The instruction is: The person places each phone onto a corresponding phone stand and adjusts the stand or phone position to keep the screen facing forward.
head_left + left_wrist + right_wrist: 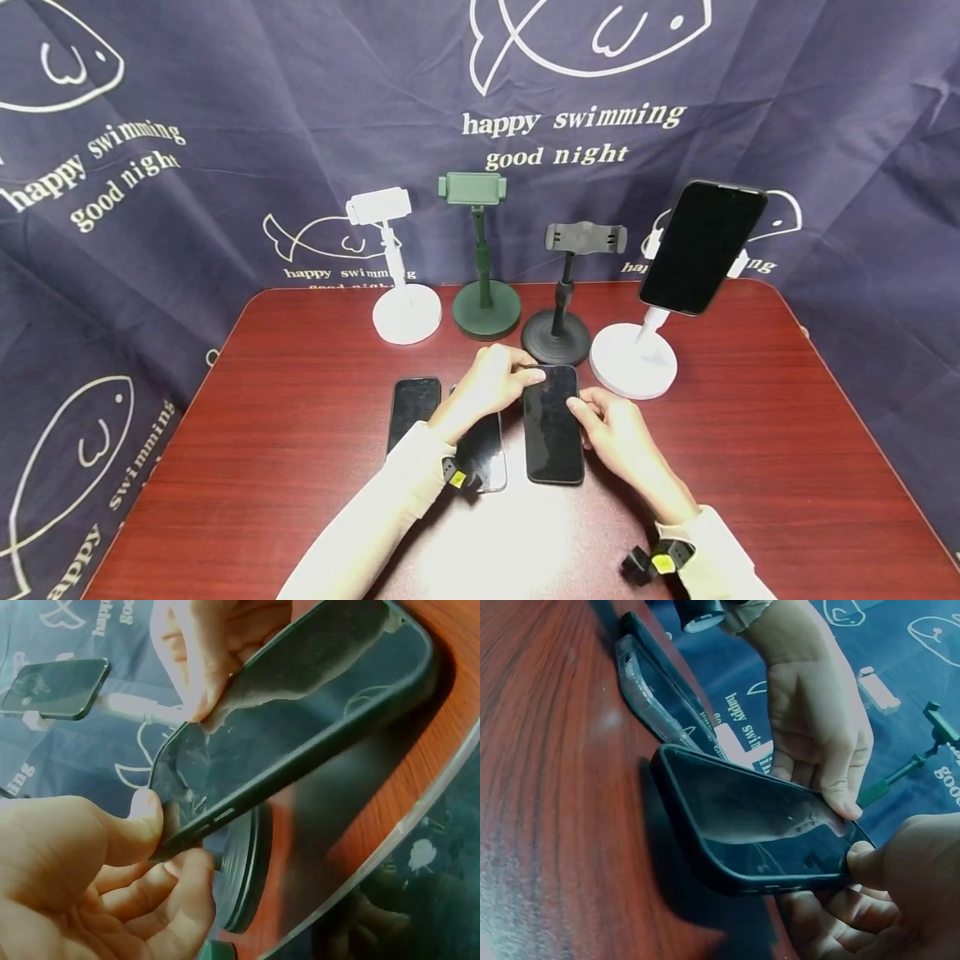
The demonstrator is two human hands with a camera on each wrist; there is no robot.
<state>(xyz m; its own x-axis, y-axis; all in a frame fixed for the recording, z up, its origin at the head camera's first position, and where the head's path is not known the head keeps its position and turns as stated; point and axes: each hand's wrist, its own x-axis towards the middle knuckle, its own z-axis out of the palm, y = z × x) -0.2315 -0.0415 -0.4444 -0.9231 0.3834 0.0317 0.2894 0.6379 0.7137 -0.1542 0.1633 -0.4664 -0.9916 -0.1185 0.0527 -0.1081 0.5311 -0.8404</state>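
Observation:
Both hands hold a smartphone (pixel 553 437) in a black case, screen up, in the middle of the head view. My left hand (pixel 491 383) pinches its far left corner, thumb on the screen side and fingers underneath. On the right long edge, my right hand (pixel 617 429) grips it, thumb over the rim. The wrist views show the phone tilted, its far end raised and its shadow on the table. Just beyond it stands a black phone stand (pixel 562 337) with an unfilled clamp. Beneath my left forearm lies a phone in a clear case (pixel 487 457), partly hidden.
Another black phone (pixel 415 404) lies further left, partly covered by the left sleeve. Along the back of the red-brown table (pixel 787 467) stand a white stand (pixel 407 315), a green stand (pixel 486 310) and a second white stand (pixel 633 362) bearing a phone (pixel 701 250). A patterned curtain hangs behind.

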